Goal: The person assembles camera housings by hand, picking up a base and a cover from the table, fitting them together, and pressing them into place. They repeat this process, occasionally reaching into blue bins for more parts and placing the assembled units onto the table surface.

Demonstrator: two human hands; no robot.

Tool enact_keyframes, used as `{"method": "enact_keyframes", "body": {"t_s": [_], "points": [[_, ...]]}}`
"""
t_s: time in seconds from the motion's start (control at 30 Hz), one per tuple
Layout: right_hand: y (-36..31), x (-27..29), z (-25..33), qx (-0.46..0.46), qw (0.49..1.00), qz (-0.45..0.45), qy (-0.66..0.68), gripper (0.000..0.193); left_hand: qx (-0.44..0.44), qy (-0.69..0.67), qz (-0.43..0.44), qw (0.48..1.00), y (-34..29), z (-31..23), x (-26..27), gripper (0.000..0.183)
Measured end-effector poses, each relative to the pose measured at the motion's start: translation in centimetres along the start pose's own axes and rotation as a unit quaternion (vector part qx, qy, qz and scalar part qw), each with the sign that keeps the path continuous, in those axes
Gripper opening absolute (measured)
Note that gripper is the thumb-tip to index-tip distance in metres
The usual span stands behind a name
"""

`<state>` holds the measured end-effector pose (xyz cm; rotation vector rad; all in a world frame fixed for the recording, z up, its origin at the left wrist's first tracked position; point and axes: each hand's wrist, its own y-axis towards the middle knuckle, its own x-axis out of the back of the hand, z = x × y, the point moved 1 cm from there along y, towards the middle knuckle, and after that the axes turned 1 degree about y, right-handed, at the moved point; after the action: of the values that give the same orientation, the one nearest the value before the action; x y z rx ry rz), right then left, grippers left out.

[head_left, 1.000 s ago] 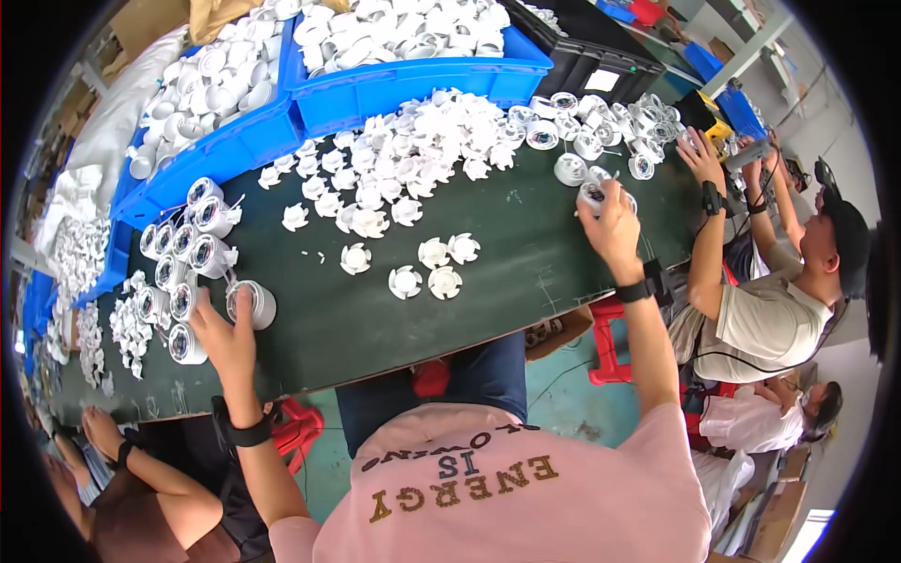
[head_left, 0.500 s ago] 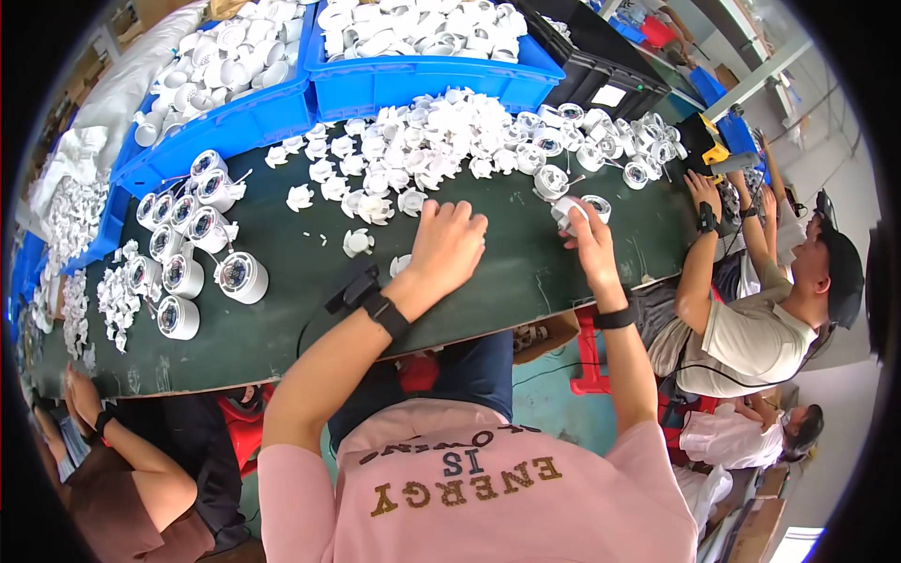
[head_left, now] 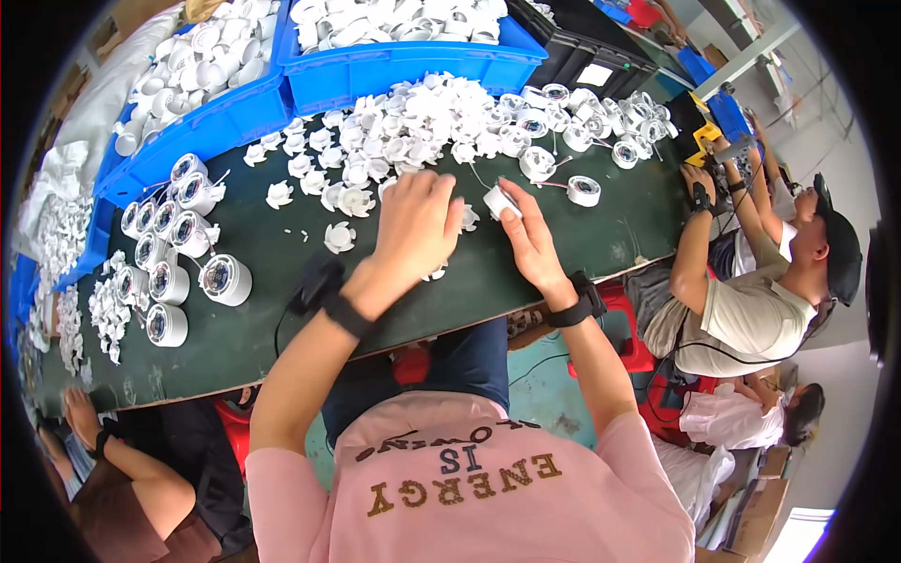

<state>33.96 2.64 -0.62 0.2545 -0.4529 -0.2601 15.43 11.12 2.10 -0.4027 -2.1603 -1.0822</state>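
My right hand is closed on a white round camera module, its rim pinched between thumb and fingers just above the table. From its top a thin wire runs toward the pile. To the left, my left hand reaches over the table with its fingers bent down and together; what they hold, if anything, is hidden. Beyond it lies a heap of white clawed plastic pieces, and one loose piece sits near its wrist. Another camera module with a reddish wire lies right of my right hand.
Blue bins of white plastic parts line the back, beside a black crate. Several camera modules stand at left on the dark green table. More modules lie at far right, where a co-worker's hand rests.
My right hand has moved left and toward my left hand with the camera module, which is turned differently. My left hand has shifted slightly left. The whole view has shifted a little.
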Motion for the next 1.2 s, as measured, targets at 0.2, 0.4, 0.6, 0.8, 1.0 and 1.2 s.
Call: {"method": "enact_keyframes", "body": {"t_s": [0.2,0.4,0.6,0.8,1.0,1.2], "points": [[1.6,-2.2,1.0,0.092,0.99,0.05,-0.096,0.045,0.026,0.079,0.068,0.994,-7.2,-2.7,2.2,0.045],[1.5,-2.7,1.0,0.087,0.99,0.069,-0.088,0.046,0.092,0.085,0.038,0.991,-8.6,-1.6,1.7,0.046],[1.5,-3.0,0.9,0.091,0.982,0.096,-0.137,0.046,0.121,0.082,0.017,0.989,-8.6,-0.9,1.2,0.048],[1.6,-3.2,1.1,0.131,0.96,0.084,-0.234,0.048,0.129,0.061,0.025,0.99,-8.1,-2.0,2.7,0.053],[1.5,-3.7,2.7,0.181,0.917,0.074,-0.347,0.056,0.082,-0.115,0.015,0.99,-6.3,-4.6,3.6,0.05],[2.1,-2.8,8.4,0.156,0.971,0.075,-0.165,0.066,0.294,-0.352,0.04,0.888,-6.7,-2.7,4.8,0.042]]}}
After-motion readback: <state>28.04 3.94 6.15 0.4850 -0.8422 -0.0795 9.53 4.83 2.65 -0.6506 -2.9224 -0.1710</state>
